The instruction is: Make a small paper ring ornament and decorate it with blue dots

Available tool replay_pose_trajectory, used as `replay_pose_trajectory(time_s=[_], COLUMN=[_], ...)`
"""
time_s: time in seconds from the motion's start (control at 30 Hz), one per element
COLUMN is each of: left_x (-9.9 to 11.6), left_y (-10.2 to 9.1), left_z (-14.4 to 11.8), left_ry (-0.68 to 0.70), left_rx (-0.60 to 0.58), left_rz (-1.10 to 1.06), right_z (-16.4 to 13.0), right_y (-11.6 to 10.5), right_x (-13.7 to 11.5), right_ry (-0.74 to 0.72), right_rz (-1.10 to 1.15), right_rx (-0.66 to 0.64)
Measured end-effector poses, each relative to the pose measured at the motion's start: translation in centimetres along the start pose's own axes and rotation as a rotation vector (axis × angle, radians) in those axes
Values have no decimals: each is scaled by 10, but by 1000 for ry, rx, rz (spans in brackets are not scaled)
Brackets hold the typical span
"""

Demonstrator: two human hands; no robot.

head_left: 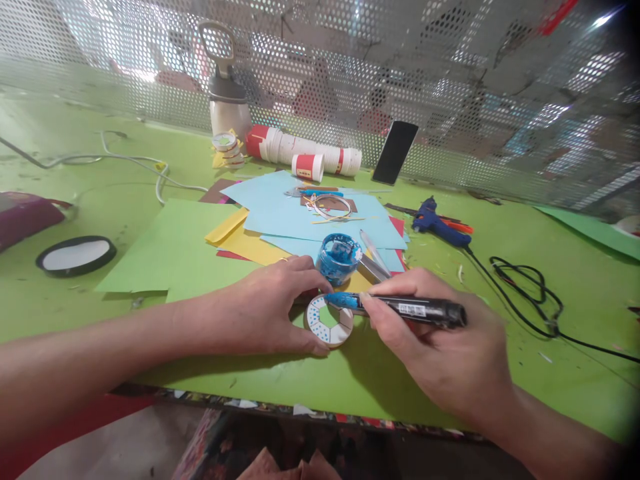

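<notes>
My left hand rests on the green table and pinches a small white paper ring marked with blue dots and lines. My right hand grips a black marker with a blue tip, and the tip touches the ring's upper edge. Just behind the ring stands a small round pot of blue paint.
Sheets of blue, yellow, red and green paper lie behind the pot. A blue glue gun with a black cord lies to the right. A black-rimmed disc, a white cable, tape rolls, a bottle and a phone stand farther back against a perforated wall.
</notes>
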State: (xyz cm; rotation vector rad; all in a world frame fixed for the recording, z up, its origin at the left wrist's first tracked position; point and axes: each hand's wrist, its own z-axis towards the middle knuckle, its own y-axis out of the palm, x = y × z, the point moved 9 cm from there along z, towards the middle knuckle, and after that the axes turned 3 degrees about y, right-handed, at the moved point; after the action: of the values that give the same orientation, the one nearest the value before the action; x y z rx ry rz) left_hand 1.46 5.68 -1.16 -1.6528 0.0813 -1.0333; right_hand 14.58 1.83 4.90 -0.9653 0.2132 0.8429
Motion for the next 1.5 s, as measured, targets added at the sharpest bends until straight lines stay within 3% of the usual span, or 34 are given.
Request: replay_pose_trajectory(time_s=[0.33,0.9,1.2,1.5], left_x=[0,0,1,-1], left_y=[-1,0,-1,0], left_z=[0,0,0,0], left_ry=[10,17,6,8], left_rx=[17,15,9,12], left_rz=[3,-26,-20,-39], right_z=[-2,-6,-11,-5], right_y=[-2,0,-22,-18], right_x=[-9,-16,-11,3], right_ry=[-86,-175,-94,50], right_rz=[15,-18,4,28], right_rx=[44,-3,140,137])
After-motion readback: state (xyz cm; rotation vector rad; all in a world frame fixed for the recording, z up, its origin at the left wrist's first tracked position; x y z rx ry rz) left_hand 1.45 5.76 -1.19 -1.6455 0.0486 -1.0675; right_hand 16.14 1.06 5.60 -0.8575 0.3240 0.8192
